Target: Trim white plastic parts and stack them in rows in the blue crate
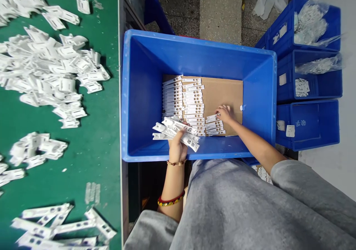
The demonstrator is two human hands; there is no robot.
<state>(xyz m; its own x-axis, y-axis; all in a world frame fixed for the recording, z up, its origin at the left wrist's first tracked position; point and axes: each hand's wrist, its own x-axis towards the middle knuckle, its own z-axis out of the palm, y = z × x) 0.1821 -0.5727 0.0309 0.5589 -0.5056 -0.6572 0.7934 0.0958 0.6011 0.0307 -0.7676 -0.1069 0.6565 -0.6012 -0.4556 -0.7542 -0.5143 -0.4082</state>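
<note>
My left hand (pixel 178 144) grips several long white plastic strips (pixel 169 128) with square holes, fanned out over the near left part of a blue bin (pixel 200 46). Inside the bin my right hand (pixel 224 113) reaches down to the top of a short row of white strips (pixel 214 126), its fingers bent at the end of one strip. Two longer rows of the same strips (pixel 193 102) lie side by side on the cardboard (pixel 225 90) at the bin's bottom. My right fingertips are partly hidden, so their exact hold on the strip is hard to see.
To the left, a green table (pixel 102 150) bears heaps of small white plastic parts (pixel 63 65) and loose long strips (pixel 47 224). Stacked blue bins (pixel 314 127) with bagged parts stand against the right wall. The table's edge borders the bin's left side.
</note>
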